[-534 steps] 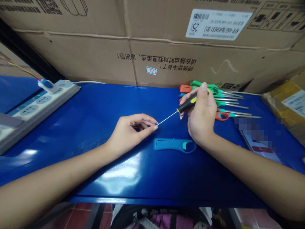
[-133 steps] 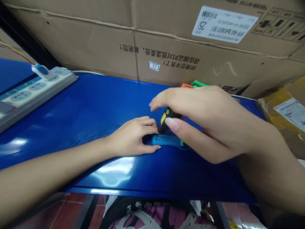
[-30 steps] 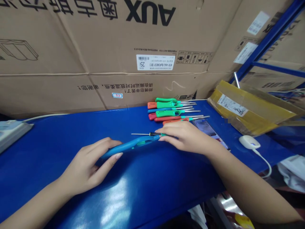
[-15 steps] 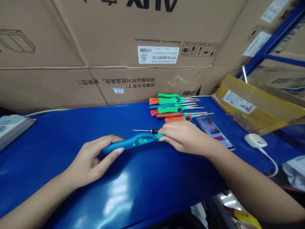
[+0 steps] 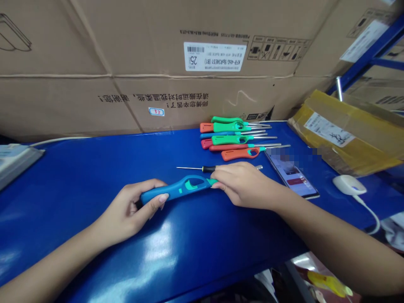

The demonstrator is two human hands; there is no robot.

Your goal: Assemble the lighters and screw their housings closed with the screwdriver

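Note:
My left hand [image 5: 132, 209] is closed on the rear end of a blue long-nosed lighter [image 5: 176, 190], which lies across the blue table [image 5: 94, 168]. My right hand [image 5: 241, 182] grips the lighter's front end, where its metal tip [image 5: 259, 167] sticks out past the fingers. A small black-handled screwdriver [image 5: 195, 168] lies on the table just behind the lighter, partly under my right hand, its thin shaft pointing left.
Several green, orange and blue lighters [image 5: 233, 136] lie piled at the back. A phone [image 5: 292, 172] lies right of my hand, with a white mouse-like device [image 5: 349, 184] and a yellow parcel [image 5: 344, 134] beyond. Cardboard boxes [image 5: 158, 63] wall the back. A power strip [image 5: 15, 158] sits far left.
One second ago the lighter lay under both hands much as now; it has shifted slightly and lifted at the left. Earlier, my right hand worked the screwdriver on the lighter.

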